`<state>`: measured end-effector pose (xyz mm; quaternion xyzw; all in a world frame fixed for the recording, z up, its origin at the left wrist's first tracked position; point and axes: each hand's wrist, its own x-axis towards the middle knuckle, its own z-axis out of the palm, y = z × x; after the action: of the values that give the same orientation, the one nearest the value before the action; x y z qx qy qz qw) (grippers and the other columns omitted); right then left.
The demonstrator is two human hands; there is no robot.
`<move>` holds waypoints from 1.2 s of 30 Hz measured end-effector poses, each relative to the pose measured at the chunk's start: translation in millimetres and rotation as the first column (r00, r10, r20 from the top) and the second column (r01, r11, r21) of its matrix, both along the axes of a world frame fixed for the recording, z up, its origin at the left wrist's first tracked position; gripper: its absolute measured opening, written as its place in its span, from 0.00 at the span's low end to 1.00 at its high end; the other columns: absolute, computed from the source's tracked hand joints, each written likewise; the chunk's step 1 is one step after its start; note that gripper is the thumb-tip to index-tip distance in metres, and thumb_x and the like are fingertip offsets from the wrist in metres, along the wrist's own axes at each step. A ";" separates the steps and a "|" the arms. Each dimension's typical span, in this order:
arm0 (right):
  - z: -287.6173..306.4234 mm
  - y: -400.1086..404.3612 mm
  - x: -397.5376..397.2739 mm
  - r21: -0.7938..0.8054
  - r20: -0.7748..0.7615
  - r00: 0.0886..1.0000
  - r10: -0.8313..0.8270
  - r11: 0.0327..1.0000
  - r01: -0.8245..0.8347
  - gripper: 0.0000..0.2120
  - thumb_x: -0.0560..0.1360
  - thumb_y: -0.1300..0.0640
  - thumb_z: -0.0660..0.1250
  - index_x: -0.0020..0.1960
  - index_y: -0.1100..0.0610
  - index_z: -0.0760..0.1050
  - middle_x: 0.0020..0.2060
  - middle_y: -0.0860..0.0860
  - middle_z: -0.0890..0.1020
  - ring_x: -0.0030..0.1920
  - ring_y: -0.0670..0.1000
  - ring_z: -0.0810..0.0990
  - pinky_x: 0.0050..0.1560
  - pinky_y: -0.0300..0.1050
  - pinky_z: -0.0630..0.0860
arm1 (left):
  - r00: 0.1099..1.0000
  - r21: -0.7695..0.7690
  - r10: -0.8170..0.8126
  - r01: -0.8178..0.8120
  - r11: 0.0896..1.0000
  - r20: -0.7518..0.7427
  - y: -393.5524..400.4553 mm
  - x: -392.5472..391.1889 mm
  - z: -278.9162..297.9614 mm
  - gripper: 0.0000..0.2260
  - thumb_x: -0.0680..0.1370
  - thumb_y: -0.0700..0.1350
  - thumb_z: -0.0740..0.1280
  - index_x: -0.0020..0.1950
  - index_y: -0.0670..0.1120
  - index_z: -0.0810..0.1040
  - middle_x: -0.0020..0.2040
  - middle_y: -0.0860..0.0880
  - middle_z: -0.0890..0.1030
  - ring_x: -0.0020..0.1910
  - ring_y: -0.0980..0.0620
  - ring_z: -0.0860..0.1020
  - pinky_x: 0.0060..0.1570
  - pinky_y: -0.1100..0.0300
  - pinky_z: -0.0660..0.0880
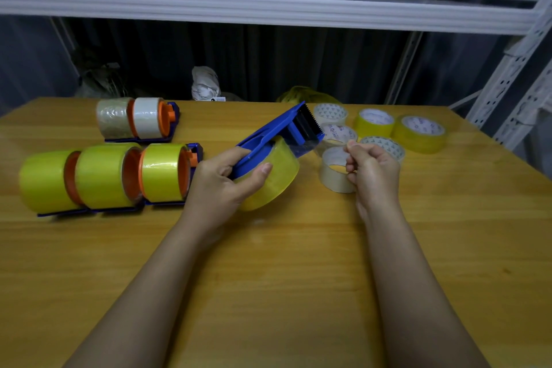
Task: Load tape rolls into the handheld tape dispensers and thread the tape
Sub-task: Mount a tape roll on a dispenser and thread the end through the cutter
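I note the left hand (222,178) curled round the blue dispenser (277,131), thumb lying across the yellow roll (273,176) seated in it, held above the table (268,263) at centre, nose pointing far-right. The right hand (372,172) has fingers bent in, thumb and forefinger pinching the clear tape end (307,148) drawn from the nose. Both forearms reach in from the near edge. Loaded dispensers (119,176) stand left; spare rolls (418,133) lie far right.

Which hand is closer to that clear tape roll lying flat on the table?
Right. The right hand overlaps the clear roll; the left hand grips the blue dispenser farther left.
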<state>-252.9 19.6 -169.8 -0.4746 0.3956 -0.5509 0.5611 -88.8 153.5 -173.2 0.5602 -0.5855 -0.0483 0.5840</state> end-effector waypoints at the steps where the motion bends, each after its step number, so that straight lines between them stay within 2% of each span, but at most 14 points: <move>1: 0.1 -0.1 0.0 -0.005 -0.004 1.000 -0.004 1.000 0.004 0.10 0.77 0.62 0.66 0.37 0.57 0.74 0.28 0.48 0.73 0.26 0.41 0.70 0.25 0.31 0.67 | 1.000 0.008 -0.004 0.004 1.000 -0.002 0.4 -0.5 0.6 0.04 0.73 0.53 0.68 0.43 0.55 0.76 0.34 0.54 0.77 0.35 0.61 0.74 0.33 0.73 0.67; 4: -1.1 -0.4 -0.2 -0.014 -0.029 1.000 -0.012 1.000 0.011 0.10 0.77 0.62 0.67 0.36 0.57 0.74 0.28 0.48 0.74 0.26 0.40 0.70 0.27 0.30 0.68 | 0.999 0.020 -0.013 0.013 1.000 -0.029 0.8 -1.3 1.3 0.02 0.73 0.48 0.69 0.42 0.53 0.77 0.36 0.57 0.79 0.34 0.61 0.75 0.33 0.73 0.67; 7: -3.2 -1.0 0.1 -0.034 -0.064 0.998 -0.022 0.999 0.020 0.10 0.77 0.62 0.67 0.36 0.57 0.74 0.28 0.48 0.74 0.27 0.40 0.71 0.29 0.31 0.69 | 0.999 0.019 -0.015 0.016 1.000 -0.036 2.2 -3.3 3.3 0.02 0.74 0.47 0.69 0.42 0.52 0.77 0.39 0.52 0.79 0.34 0.61 0.75 0.32 0.73 0.67; 11: -6.5 -2.6 -0.3 -0.063 -0.123 0.992 -0.039 0.998 0.031 0.10 0.77 0.61 0.67 0.37 0.57 0.75 0.30 0.49 0.74 0.29 0.42 0.72 0.31 0.32 0.71 | 0.998 0.035 -0.029 0.031 0.999 -0.048 2.8 -5.9 5.7 0.01 0.72 0.49 0.67 0.42 0.53 0.77 0.36 0.60 0.79 0.34 0.62 0.76 0.32 0.74 0.68; 14: -6.0 -1.9 0.2 -0.070 -0.150 0.988 -0.040 0.997 0.030 0.10 0.76 0.62 0.67 0.36 0.57 0.75 0.29 0.49 0.74 0.28 0.42 0.71 0.30 0.31 0.70 | 0.998 0.032 -0.006 0.007 0.999 -0.055 2.7 -5.8 4.8 0.03 0.72 0.50 0.67 0.42 0.52 0.77 0.33 0.53 0.78 0.34 0.61 0.75 0.32 0.73 0.68; 20: 4.4 1.9 -2.6 0.021 0.206 0.975 0.081 0.996 -0.088 0.08 0.76 0.62 0.68 0.37 0.57 0.75 0.27 0.48 0.74 0.28 0.43 0.71 0.24 0.32 0.64 | 0.974 0.052 0.100 -0.091 0.994 -0.202 -2.8 1.0 5.2 0.05 0.75 0.47 0.69 0.39 0.52 0.78 0.30 0.57 0.76 0.31 0.63 0.72 0.31 0.72 0.66; 23: 4.8 4.1 -1.0 0.007 0.247 0.965 0.085 0.996 -0.090 0.02 0.75 0.61 0.69 0.45 0.56 0.77 0.30 0.48 0.76 0.29 0.43 0.71 0.23 0.33 0.64 | 0.964 0.064 0.118 -0.106 0.992 -0.239 -2.3 3.0 5.0 0.07 0.76 0.43 0.68 0.38 0.50 0.78 0.31 0.54 0.75 0.30 0.62 0.71 0.31 0.72 0.66; 25: 4.0 3.9 -0.2 0.005 0.233 0.972 0.043 0.999 -0.045 0.06 0.74 0.61 0.70 0.49 0.53 0.76 0.33 0.48 0.77 0.29 0.43 0.72 0.24 0.33 0.65 | 0.970 0.070 0.107 -0.093 0.993 -0.217 -1.5 3.1 4.5 0.06 0.76 0.45 0.68 0.39 0.50 0.79 0.30 0.56 0.74 0.30 0.62 0.71 0.30 0.72 0.66; 27: 4.0 1.2 -1.9 0.020 0.262 0.965 -0.013 1.000 0.008 0.04 0.75 0.62 0.69 0.48 0.55 0.76 0.32 0.50 0.76 0.28 0.44 0.72 0.24 0.34 0.65 | 0.972 0.081 0.100 -0.085 0.993 -0.214 -1.7 4.8 3.3 0.06 0.74 0.47 0.68 0.38 0.48 0.79 0.29 0.56 0.74 0.30 0.62 0.71 0.30 0.71 0.65; 29: 3.3 -4.3 -6.9 0.032 0.305 0.949 -0.081 0.997 0.075 0.03 0.77 0.63 0.66 0.45 0.58 0.77 0.31 0.51 0.77 0.29 0.45 0.73 0.24 0.34 0.67 | 0.964 0.077 0.123 -0.108 0.991 -0.236 -2.8 8.5 2.9 0.13 0.73 0.50 0.67 0.38 0.41 0.79 0.31 0.49 0.73 0.31 0.58 0.70 0.30 0.67 0.65; 30: 3.1 -7.0 -9.6 0.015 0.294 0.950 -0.103 0.995 0.103 0.03 0.77 0.62 0.66 0.45 0.60 0.78 0.32 0.52 0.78 0.30 0.46 0.75 0.26 0.35 0.70 | 0.958 0.063 0.137 -0.125 0.990 -0.251 -3.2 10.7 3.3 0.17 0.72 0.51 0.66 0.39 0.36 0.77 0.32 0.44 0.72 0.32 0.55 0.70 0.31 0.65 0.65; 32: 2.5 -7.7 -10.2 -0.047 0.228 0.968 -0.104 0.992 0.117 0.04 0.77 0.60 0.67 0.45 0.59 0.79 0.36 0.53 0.81 0.34 0.46 0.78 0.29 0.36 0.74 | 0.948 0.029 0.154 -0.152 0.988 -0.278 -3.1 15.0 4.7 0.24 0.72 0.54 0.66 0.40 0.30 0.75 0.33 0.42 0.71 0.32 0.52 0.69 0.30 0.62 0.63; 34: 4.4 -1.5 -3.9 -0.074 0.155 0.987 -0.036 0.996 0.048 0.07 0.78 0.57 0.66 0.44 0.58 0.79 0.38 0.53 0.81 0.33 0.44 0.79 0.29 0.36 0.75 | 0.941 0.019 0.161 -0.163 0.986 -0.298 -2.1 16.1 6.6 0.24 0.72 0.53 0.66 0.41 0.30 0.75 0.34 0.43 0.71 0.33 0.53 0.69 0.30 0.63 0.64; 36: 5.0 5.6 5.9 -0.024 0.045 0.997 0.066 0.998 -0.065 0.12 0.80 0.54 0.62 0.42 0.58 0.78 0.35 0.54 0.81 0.29 0.44 0.78 0.26 0.35 0.74 | 0.942 0.029 0.149 -0.147 0.989 -0.300 -2.5 14.8 7.2 0.22 0.71 0.55 0.66 0.39 0.34 0.76 0.34 0.43 0.72 0.32 0.54 0.69 0.29 0.66 0.64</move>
<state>-246.9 25.2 -164.8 -0.4810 0.3605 -0.5473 0.5824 -74.0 151.0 -166.0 0.5903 -0.4457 -0.0910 0.6668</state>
